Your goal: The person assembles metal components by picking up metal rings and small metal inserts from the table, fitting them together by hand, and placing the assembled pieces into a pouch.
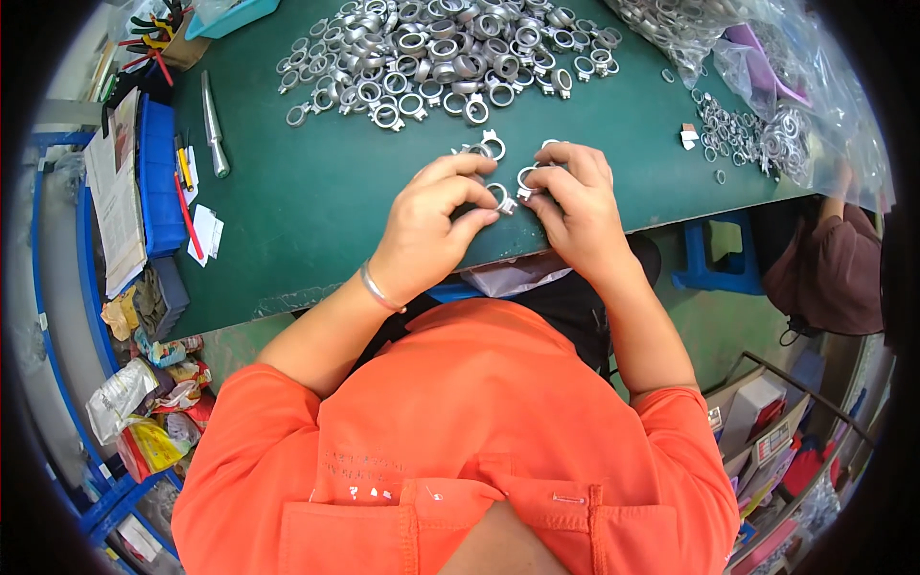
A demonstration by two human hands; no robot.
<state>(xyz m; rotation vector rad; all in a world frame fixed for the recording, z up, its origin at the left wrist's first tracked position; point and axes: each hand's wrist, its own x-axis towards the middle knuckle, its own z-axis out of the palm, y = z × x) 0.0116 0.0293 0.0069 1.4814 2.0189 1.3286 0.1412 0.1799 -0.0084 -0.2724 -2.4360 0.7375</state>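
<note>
Close together above the near part of the green table [316,211], my two hands face each other. My left hand [431,216], a silver bangle on its wrist, pinches a silver metal ring [507,203] with a small raised part on its band. Another silver ring [522,178] is between the thumb and fingers of my right hand [578,196]. The two rings are side by side, their raised parts almost meeting; I cannot tell if they touch. Just beyond my left fingertips lies a loose ring [494,144], with more metal partly hidden by the fingers.
A large heap of silver rings [441,53] covers the far middle. Smaller rings [733,129] lie at the right by plastic bags [834,105]. A tapered metal rod [213,125] and a blue bin [163,182] are left. Another person's sleeve [834,273] shows at the right.
</note>
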